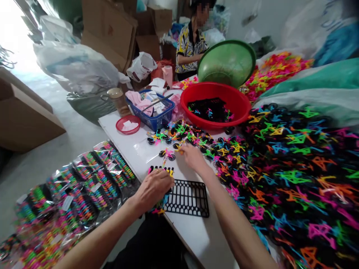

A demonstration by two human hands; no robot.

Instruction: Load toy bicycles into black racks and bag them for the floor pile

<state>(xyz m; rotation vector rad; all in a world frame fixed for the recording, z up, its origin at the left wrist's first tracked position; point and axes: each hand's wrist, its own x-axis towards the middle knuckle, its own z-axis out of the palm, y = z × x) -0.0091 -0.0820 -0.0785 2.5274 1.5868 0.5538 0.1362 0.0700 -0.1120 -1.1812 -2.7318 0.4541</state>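
Note:
My left hand (157, 185) is curled over a row of small plastic toy bicycles at the left end of a black grid tray (187, 198); their coloured and black ends poke out on both sides of it. Most of the tray's right part is bare lattice. Farther forward, my right hand (193, 158) has its fingertips closed on a yellow toy bicycle (177, 147) at the near edge of a loose pile. Just left of those fingertips lies a pink toy bicycle (167, 153) with black wheels. Under the left palm the grip is partly hidden.
A large heap of toy bicycles (297, 164) covers the right side. Behind stand a red basin (193, 116), a tilted green basin (224, 61), a blue basket (155, 122) and a small red basket (128, 130). Bagged goods (84, 183) lie left. A person (189, 48) sits opposite.

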